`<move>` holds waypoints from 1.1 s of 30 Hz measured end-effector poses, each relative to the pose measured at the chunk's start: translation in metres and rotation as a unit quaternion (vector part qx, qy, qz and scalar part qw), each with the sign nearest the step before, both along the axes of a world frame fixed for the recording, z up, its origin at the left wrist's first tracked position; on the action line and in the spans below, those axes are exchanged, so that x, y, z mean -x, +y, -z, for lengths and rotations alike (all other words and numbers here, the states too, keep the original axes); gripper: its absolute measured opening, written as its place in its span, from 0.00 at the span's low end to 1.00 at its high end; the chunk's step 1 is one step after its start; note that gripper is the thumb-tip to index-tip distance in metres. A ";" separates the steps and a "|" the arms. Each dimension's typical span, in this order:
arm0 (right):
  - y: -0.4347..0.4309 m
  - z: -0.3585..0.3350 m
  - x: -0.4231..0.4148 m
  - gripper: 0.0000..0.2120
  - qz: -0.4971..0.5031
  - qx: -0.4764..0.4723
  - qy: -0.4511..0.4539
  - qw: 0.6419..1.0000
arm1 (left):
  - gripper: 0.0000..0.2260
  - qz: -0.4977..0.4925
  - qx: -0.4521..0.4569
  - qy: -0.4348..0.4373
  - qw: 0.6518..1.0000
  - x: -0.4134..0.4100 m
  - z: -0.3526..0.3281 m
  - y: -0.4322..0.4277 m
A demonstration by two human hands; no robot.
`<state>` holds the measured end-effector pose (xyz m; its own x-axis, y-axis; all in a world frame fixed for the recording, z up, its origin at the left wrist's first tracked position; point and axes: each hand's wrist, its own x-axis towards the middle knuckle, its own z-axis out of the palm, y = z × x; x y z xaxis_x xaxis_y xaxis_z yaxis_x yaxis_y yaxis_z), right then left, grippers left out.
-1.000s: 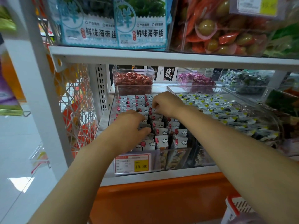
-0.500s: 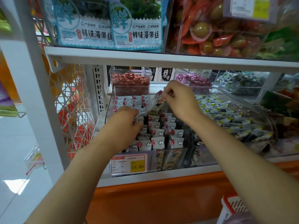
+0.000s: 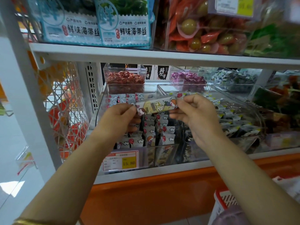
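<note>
"Snack packet (image 3: pixel 158 105), one item: where is it sitting?"
"It is hanging crosswise above the clear bin (image 3: pixel 102 103). The left hand (image 3: pixel 121 117) and right hand (image 3: pixel 196 116) are each closing a pinch grip on one end, likely stretching it flat for reading."
"Anything crowding it?"
"Upright packets (image 3: pixel 151 132) are filling the bin beneath. The upper shelf (image 3: pixel 162 56) is hanging close overhead, a price tag (image 3: pixel 121 160) is fronting the bin, and a red basket (image 3: pixel 220 200) is waiting below right."

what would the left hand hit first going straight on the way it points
Beyond the long printed snack packet it pinches, likely the rear white cloud-printed packets in the clear plastic bin; depth unclear.
</note>
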<state>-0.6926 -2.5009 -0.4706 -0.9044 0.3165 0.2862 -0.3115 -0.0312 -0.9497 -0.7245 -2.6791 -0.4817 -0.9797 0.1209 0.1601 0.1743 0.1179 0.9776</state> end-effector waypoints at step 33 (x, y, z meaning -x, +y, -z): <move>0.008 0.011 -0.008 0.07 -0.084 0.156 -0.054 0.983 | 0.07 0.060 -0.316 -0.122 0.939 -0.003 -0.008 -0.006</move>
<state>-0.6849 -2.4934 -0.4815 -0.9710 0.2179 0.0983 -0.1752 -0.3687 -0.9129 -0.7211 -2.6851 -0.4736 -0.9821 0.1883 0.0099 -0.0880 -0.5046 0.8589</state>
